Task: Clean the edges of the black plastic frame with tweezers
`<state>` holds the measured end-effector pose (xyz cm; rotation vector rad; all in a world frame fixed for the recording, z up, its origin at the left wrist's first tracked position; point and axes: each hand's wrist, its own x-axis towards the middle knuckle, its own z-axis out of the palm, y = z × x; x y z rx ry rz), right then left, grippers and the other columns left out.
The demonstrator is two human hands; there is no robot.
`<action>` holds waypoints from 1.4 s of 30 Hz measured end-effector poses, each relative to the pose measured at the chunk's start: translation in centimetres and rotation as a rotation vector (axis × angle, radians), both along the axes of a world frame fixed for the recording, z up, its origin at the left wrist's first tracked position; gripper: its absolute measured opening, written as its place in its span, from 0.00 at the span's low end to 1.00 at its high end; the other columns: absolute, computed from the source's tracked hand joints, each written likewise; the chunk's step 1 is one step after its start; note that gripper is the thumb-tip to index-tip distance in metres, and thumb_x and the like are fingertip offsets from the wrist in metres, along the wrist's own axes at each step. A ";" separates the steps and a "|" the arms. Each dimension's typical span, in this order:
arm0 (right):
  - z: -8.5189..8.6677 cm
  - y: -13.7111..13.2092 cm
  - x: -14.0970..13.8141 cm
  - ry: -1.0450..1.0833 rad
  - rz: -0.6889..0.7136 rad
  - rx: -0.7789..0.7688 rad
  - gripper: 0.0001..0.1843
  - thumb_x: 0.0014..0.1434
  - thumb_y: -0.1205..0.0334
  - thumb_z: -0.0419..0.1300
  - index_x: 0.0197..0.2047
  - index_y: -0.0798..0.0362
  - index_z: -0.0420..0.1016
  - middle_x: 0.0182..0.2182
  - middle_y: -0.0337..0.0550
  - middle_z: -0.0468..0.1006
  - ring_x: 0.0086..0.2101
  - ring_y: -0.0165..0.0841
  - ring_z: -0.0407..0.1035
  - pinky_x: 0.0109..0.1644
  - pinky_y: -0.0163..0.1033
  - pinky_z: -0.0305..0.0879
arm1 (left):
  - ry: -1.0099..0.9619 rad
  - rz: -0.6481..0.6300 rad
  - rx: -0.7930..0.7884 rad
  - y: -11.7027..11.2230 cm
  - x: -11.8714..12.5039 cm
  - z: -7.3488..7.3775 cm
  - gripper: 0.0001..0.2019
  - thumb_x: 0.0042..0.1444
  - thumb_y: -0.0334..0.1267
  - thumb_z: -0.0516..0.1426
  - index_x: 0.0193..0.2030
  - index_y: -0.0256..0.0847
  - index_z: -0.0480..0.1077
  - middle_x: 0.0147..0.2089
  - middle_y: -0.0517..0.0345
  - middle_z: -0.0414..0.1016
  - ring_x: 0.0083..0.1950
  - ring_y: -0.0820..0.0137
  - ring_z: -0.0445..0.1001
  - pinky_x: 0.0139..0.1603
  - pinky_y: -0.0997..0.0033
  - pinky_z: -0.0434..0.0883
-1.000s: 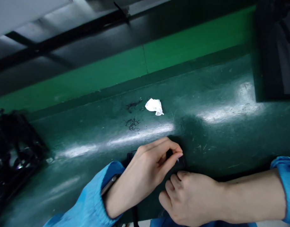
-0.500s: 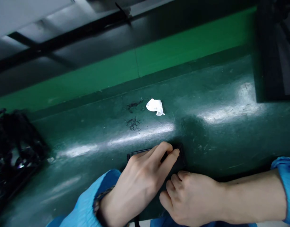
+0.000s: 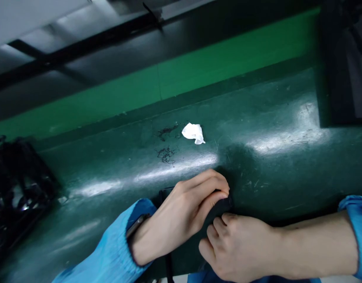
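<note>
My left hand curls over a flat black part that lies on the dark green bench, its thumb and fingers pressed together on the part's far right corner. My right hand sits just below it, fingers bent, touching the same black part from the near side. Most of the part is hidden under both hands; only a left corner and the right end show. Both arms wear blue sleeves, and a dark band is on my left wrist.
A crumpled white wipe lies further back on the bench, beside dark thread-like scraps. A black crate of dark parts stands at the left edge. A bright green strip runs behind the bench, and a dark box at the right.
My left hand, which lay flatter over the black part half a second ago, has lifted its knuckles and curled its fingers again at the part's right end. My right hand has stayed put.
</note>
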<state>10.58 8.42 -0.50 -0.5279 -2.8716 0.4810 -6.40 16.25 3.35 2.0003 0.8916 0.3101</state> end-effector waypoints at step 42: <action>-0.4 -0.3 0.0 0.042 -0.035 0.048 0.11 0.67 0.69 0.51 0.34 0.53 0.70 0.25 0.48 0.79 0.23 0.38 0.67 0.27 0.44 0.59 | 0.086 0.009 0.215 -1.5 -0.3 -0.7 0.07 0.75 0.32 0.54 0.48 0.40 0.75 0.46 0.57 0.78 0.43 0.72 0.80 0.45 0.73 0.77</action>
